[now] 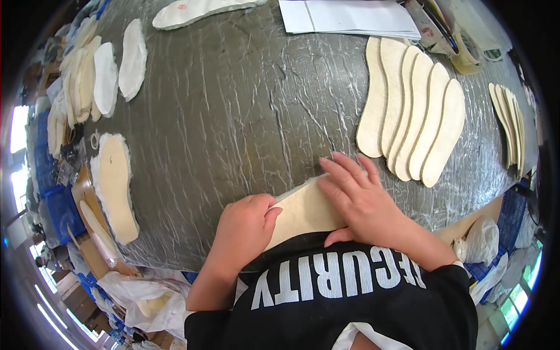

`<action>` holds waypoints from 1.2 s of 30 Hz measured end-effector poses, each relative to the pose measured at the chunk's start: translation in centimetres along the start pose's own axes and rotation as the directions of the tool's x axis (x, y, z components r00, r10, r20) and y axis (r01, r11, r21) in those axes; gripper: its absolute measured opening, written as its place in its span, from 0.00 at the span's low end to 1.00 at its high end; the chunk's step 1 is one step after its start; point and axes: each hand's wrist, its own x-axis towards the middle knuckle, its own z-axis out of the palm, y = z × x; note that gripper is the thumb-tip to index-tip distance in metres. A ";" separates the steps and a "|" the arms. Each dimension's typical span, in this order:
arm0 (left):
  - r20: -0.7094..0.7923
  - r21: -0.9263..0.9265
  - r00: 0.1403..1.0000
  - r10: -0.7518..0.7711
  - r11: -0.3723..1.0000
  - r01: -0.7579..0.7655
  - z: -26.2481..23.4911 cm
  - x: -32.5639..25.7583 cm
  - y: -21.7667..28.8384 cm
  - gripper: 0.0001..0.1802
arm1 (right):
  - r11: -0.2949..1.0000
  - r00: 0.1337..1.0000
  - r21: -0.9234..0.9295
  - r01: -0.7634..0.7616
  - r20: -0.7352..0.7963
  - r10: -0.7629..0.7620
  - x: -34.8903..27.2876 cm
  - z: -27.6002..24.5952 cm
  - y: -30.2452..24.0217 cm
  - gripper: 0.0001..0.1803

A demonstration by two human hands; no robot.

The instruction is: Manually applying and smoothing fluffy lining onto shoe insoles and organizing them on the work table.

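A cream insole (306, 214) with a fuzzy pale edge lies at the near side of the table, right in front of my body. My left hand (246, 227) has its fingers curled round the insole's left end, thumb bent against the edge. Across the insole's right part lies my right hand (363, 204), its fingers stretched out and apart past the far edge, the thumb near the close edge. That end of the insole is hidden under the palm. To the right, several cream insoles (402, 105) lie fanned and overlapping.
One fleecy-edged insole (115, 186) lies at the table's left edge. White fleece pieces (133, 61) and a pile of insoles (79, 81) are at the far left. White paper sheets (350, 17) and a tape roll (466, 55) sit at the back. More insoles (508, 125) stack far right.
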 end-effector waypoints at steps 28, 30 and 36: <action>0.052 -0.745 0.912 -0.407 0.592 0.307 0.9 -4.3 -5.5 0.12 | 0.738 0.935 0.575 0.353 -0.249 -0.253 4.6 2.4 -2.9 0.07; 0.085 -0.756 0.910 -0.405 0.569 0.324 1.1 -3.8 -5.5 0.11 | 0.736 0.935 0.578 0.353 -0.247 -0.254 4.5 2.3 -2.9 0.07; 0.083 -0.761 0.916 -0.392 0.569 0.312 1.3 -3.1 -5.1 0.09 | 0.719 0.925 0.583 0.377 -0.277 -0.260 4.2 1.7 -3.0 0.06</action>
